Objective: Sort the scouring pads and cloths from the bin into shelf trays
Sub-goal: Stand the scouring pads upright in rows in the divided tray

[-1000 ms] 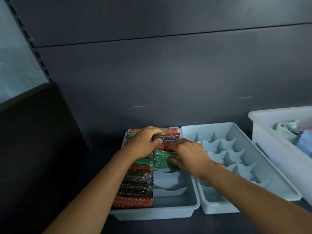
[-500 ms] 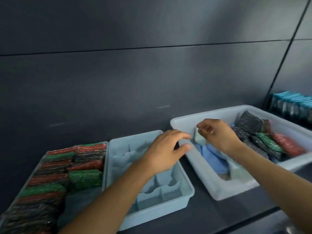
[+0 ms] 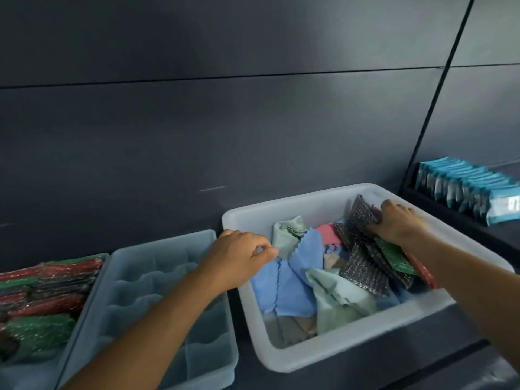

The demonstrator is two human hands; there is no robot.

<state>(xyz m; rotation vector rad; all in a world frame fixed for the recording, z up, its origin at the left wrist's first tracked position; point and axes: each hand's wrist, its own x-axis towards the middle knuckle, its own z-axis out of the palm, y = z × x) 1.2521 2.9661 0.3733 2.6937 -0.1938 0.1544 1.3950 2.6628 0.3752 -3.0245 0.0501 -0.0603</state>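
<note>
I'm at the picking step. At the right of the frame, my right hand [image 3: 399,223] has its fingers curled round a dark grey glittery scouring pad [image 3: 361,213], which is tipped up near the far wall of the white plastic bin [image 3: 309,358]. My left hand [image 3: 239,257] hovers loosely curled over the bin's left rim, by the blue zigzag-edged cloth [image 3: 292,285]; I cannot tell whether it pinches it. Next, I judge, the pad must lift clear and travel past the pale blue divided tray [image 3: 157,277] to the pad-filled tray [image 3: 42,299] at lower left.
</note>
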